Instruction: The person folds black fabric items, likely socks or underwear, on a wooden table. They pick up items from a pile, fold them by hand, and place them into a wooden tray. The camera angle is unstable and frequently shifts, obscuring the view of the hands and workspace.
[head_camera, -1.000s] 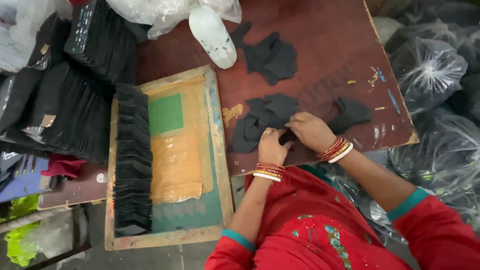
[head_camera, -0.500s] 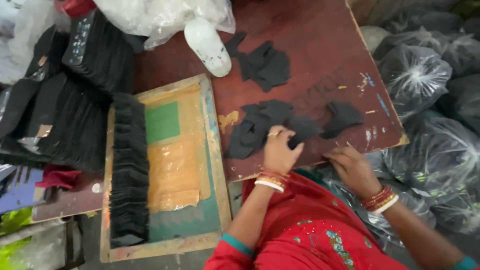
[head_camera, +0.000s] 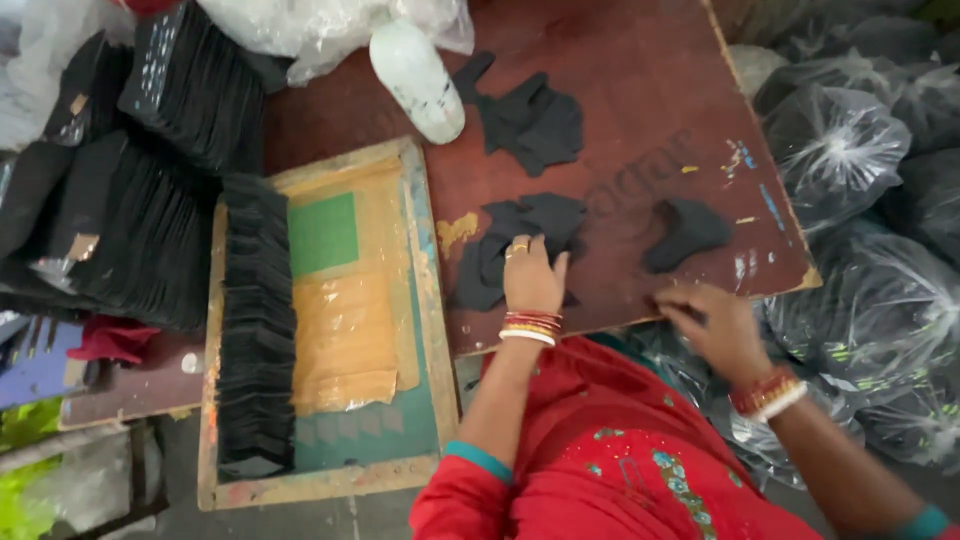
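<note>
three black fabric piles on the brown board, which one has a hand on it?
The middle pile of black fabric pieces, under the left hand. The far pile and the single right piece lie untouched.

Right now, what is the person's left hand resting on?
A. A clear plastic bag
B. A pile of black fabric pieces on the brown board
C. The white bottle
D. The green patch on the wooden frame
B: the left hand lies flat on the pile of black fabric pieces on the brown board, well away from the white bottle.

Left hand (head_camera: 533, 278) lies flat, palm down; right hand (head_camera: 712, 322) reaches out, fingers curled.
</note>
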